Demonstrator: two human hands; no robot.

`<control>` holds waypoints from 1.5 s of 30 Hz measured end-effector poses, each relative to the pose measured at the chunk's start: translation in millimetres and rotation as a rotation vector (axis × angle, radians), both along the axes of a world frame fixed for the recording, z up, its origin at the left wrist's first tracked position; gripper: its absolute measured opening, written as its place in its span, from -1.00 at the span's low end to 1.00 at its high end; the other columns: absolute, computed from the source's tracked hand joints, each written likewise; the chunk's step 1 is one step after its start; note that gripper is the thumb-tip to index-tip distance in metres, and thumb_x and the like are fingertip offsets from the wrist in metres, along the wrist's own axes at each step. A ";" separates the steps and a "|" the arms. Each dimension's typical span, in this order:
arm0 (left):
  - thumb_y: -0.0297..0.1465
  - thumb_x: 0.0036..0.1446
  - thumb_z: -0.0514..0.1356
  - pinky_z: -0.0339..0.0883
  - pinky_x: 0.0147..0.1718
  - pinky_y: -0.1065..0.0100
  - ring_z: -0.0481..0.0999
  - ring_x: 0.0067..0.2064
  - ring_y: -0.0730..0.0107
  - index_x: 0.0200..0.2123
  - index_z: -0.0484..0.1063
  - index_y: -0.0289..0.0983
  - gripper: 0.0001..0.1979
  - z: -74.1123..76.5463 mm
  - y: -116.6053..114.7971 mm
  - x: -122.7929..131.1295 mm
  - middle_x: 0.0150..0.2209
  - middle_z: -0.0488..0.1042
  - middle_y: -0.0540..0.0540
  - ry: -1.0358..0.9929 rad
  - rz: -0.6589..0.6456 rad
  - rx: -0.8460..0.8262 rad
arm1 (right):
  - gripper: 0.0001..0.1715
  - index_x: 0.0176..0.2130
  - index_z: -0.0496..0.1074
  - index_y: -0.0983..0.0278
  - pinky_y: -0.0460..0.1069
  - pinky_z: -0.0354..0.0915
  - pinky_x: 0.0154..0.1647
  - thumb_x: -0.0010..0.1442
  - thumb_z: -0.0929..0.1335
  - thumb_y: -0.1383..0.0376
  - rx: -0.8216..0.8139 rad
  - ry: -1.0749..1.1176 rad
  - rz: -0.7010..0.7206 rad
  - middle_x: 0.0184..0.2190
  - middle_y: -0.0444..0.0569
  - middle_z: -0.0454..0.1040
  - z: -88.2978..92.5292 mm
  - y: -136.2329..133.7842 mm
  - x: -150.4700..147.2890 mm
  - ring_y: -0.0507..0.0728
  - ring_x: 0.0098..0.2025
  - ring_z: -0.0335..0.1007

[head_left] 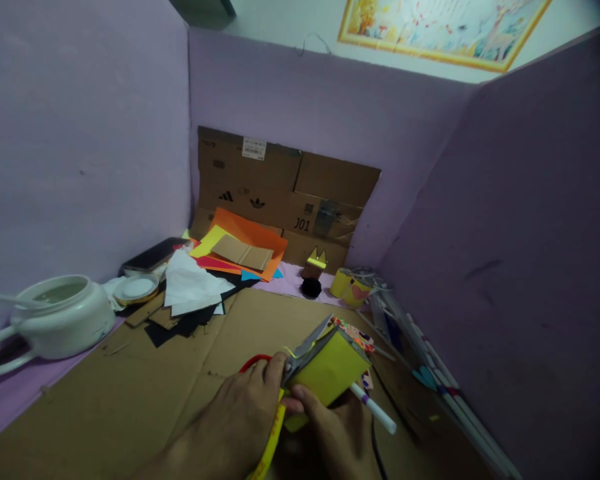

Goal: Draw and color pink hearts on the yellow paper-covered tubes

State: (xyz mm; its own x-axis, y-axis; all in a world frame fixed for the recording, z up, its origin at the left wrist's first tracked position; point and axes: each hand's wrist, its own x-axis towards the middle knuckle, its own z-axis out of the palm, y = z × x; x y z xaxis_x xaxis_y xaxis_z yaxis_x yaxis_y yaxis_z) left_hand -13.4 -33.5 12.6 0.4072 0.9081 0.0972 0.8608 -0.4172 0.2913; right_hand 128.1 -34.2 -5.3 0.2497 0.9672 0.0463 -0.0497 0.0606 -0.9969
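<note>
My left hand (247, 403) is closed on a pair of scissors (311, 348) with a red loop and a yellow loop. The blades point away to the upper right, along the dark edge of a yellow paper-covered piece (331, 368). A thin yellow sliver curls beside the blades. My right hand (343, 430) grips that piece from below, its thumb lying on the near side; the other fingers are mostly hidden. Just right of the piece, a white pen-like stick (380, 412) with a purple band pokes out. Patterned paper (357, 333) shows behind it.
At left stands a white handled pot (67, 317). Paper scraps (195, 283), coloured sheets (250, 237) and a phone (155, 255) lie at the back left. Small yellow rolls (355, 293) and a pointed-ear figure (314, 263) stand behind. White sticks (460, 407) line the right wall.
</note>
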 end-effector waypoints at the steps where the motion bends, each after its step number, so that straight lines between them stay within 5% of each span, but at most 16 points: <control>1: -0.54 0.18 -0.01 0.42 -0.25 0.18 0.52 -0.17 0.15 0.12 0.12 -0.31 -0.58 -0.2 0.1 -0.2 -0.15 0.48 -0.26 0.001 0.004 0.011 | -0.72 -0.35 0.54 0.30 -0.02 0.48 -0.45 -0.20 0.48 0.33 0.007 0.010 -0.008 -0.50 -0.06 0.61 1.4 -0.9 -1.3 0.20 -0.46 0.56; 9: -0.52 0.20 -0.02 0.41 -0.22 0.18 0.51 -0.14 0.13 0.12 0.13 -0.34 -0.60 0.3 2.0 1.0 -0.14 0.48 -0.28 0.032 0.019 0.037 | -0.77 -0.42 0.52 0.28 0.00 0.49 -0.47 -0.22 0.48 0.36 0.041 -0.012 -0.016 -0.52 -0.06 0.60 2.3 2.6 0.2 0.22 -0.48 0.55; 18: -0.48 0.23 -0.02 0.44 -0.25 0.18 0.52 -0.16 0.12 0.11 0.14 -0.37 -0.63 4.7 0.6 1.9 -0.16 0.49 -0.29 0.110 0.017 0.074 | -0.64 -0.25 0.52 0.30 -0.01 0.48 -0.42 -0.15 0.46 0.35 0.033 0.060 0.025 -0.45 -0.05 0.61 0.0 1.2 -1.2 0.20 -0.44 0.56; 32: -0.58 0.18 -0.05 0.44 -0.26 0.12 0.53 -0.18 0.10 0.09 0.17 -0.39 -0.61 3.3 -0.4 2.6 -0.16 0.50 -0.30 0.118 0.033 0.052 | -0.64 -0.33 0.48 0.30 0.00 0.49 -0.44 -0.24 0.51 0.32 0.026 0.134 0.012 -0.46 -0.04 0.61 -14.7 7.4 -0.3 0.21 -0.44 0.56; 40: -0.59 0.16 -0.03 0.44 -0.28 0.13 0.54 -0.20 0.11 0.08 0.18 -0.37 -0.61 -1.7 -1.7 1.2 -0.19 0.51 -0.26 0.050 0.026 0.094 | -0.73 -0.42 0.44 0.29 0.01 0.48 -0.47 -0.23 0.49 0.35 0.059 0.093 -0.040 -0.51 -0.04 0.59 0.9 1.6 -4.3 0.22 -0.47 0.55; 45: -0.58 0.16 -0.02 0.43 -0.28 0.16 0.55 -0.22 0.10 0.08 0.20 -0.36 -0.60 -4.1 -0.8 0.8 -0.22 0.52 -0.27 0.046 0.047 0.090 | -0.69 -0.40 0.46 0.29 0.02 0.48 -0.45 -0.23 0.52 0.29 0.027 0.135 0.012 -0.49 -0.03 0.60 -7.4 5.2 1.0 0.22 -0.46 0.55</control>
